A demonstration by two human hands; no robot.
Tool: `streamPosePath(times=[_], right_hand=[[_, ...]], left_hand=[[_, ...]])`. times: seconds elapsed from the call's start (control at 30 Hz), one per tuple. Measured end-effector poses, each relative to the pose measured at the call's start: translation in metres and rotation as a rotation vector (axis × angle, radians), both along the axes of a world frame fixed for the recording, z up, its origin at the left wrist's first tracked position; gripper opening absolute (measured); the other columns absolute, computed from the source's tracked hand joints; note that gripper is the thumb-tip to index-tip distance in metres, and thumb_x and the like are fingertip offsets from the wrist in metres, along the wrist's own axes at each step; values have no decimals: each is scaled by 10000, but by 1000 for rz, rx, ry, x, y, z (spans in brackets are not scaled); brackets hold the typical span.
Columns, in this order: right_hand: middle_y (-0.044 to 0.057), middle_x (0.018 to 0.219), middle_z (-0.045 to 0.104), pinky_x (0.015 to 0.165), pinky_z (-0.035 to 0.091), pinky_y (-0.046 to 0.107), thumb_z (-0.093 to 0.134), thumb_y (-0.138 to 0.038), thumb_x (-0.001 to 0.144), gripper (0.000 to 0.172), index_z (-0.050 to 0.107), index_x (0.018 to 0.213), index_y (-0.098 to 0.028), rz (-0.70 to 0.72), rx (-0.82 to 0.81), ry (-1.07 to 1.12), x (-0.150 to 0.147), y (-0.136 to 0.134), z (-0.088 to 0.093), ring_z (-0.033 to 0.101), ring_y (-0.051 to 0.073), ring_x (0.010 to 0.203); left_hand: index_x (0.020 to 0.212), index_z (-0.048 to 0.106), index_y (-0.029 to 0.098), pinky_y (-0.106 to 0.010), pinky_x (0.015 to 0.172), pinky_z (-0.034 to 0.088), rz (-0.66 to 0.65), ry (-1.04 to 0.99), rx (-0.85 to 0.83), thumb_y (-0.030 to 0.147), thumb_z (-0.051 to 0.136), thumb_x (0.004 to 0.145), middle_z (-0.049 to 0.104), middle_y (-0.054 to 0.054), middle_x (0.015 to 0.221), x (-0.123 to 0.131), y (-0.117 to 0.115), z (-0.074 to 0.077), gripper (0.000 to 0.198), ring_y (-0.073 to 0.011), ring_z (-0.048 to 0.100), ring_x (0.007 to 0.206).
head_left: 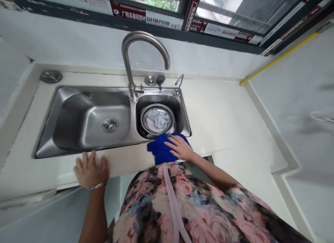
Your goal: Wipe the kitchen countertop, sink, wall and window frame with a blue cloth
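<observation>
Floral garment point(203, 208) with a lilac strap point(172, 201) fills 6 o'clock, closest in. Left hand point(90, 168) at 8 o'clock: palm down on the front lip of the white counter point(229, 110), fingers spread and released, gripping nothing. Metal bangle point(97, 186) on that wrist. Right hand point(181, 147) just below centre: flat on top of a blue cloth point(159, 152), fingers extended, not clenched around it. Blue cloth is bunched on the counter's front strip, touching the sink rim, at 6 o'clock from the small basin point(184, 123). That basin holds a round steel strainer basket point(157, 119) with something pale and crumpled inside; can't tell what. Large basin point(86, 112) sits at 9 o'clock from it, drain point(110, 125) in its floor. Gooseneck faucet point(142, 41) rises between the basins toward 12 o'clock, spout over the small one. Behind the small basin: small tap point(179, 83), dark brush point(160, 79), round cap point(150, 80). Second metal cap point(50, 76) at 10 o'clock on the counter's far corner. Yellow pipe point(279, 56) runs along the wall at 2 o'clock. Window frame point(156, 18) with printed stickers spans 12 o'clock.
</observation>
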State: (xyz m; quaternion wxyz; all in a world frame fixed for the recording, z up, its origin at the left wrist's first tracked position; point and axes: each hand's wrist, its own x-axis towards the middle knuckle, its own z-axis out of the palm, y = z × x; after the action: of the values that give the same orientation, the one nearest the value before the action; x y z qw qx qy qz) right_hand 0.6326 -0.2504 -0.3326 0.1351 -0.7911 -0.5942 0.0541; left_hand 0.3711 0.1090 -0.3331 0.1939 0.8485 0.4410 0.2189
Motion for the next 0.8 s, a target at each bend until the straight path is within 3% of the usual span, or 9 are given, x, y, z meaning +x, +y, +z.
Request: streamPosePath(times=[0.13, 0.27, 0.43, 0.6, 0.8], right_hand=[[129, 1604, 517, 1277, 343, 562, 434, -387, 1083, 526, 540, 1577, -237, -117, -47, -53, 31, -71, 2, 396, 289, 1540], [133, 1533, 589, 1272, 367, 549, 413, -416, 1072, 538, 573, 1548, -223, -57, -86, -65, 71, -89, 3, 470, 268, 1493], [130, 1427, 661, 1277, 344, 554, 434, -406, 1047, 510, 650, 1464, -207, -52, -107, -69, 121, -65, 4, 504, 267, 1449], [126, 1368, 685, 1283, 317, 527, 434, -436, 1036, 496, 721, 1353, -185, -49, -90, -87, 174, -31, 3, 525, 270, 1411], [116, 1429, 653, 1292, 297, 511, 428, -393, 1030, 486, 715, 1363, -188, -216, -54, -123, 230, 13, 1, 488, 262, 1436]], left_hand=[[1422, 657, 123, -734, 1200, 334, 1, -9, 95, 511, 568, 956, 554, -234, 1547, -1, 5, -7, 613, -473, 388, 1517], [1390, 679, 122, -741, 1172, 369, 2, -46, 148, 567, 535, 962, 571, -206, 1542, -2, 7, -15, 634, -485, 438, 1481], [1408, 674, 145, -725, 1192, 355, 42, -68, 166, 569, 554, 955, 580, -188, 1539, -3, 5, -21, 632, -462, 438, 1495], [1450, 653, 199, -701, 1230, 328, 58, -52, 118, 569, 566, 942, 547, -160, 1579, -2, 0, -13, 634, -434, 414, 1524], [1461, 654, 216, -729, 1221, 341, 94, -48, 97, 555, 552, 949, 548, -184, 1570, 1, -4, -3, 623, -462, 414, 1517]])
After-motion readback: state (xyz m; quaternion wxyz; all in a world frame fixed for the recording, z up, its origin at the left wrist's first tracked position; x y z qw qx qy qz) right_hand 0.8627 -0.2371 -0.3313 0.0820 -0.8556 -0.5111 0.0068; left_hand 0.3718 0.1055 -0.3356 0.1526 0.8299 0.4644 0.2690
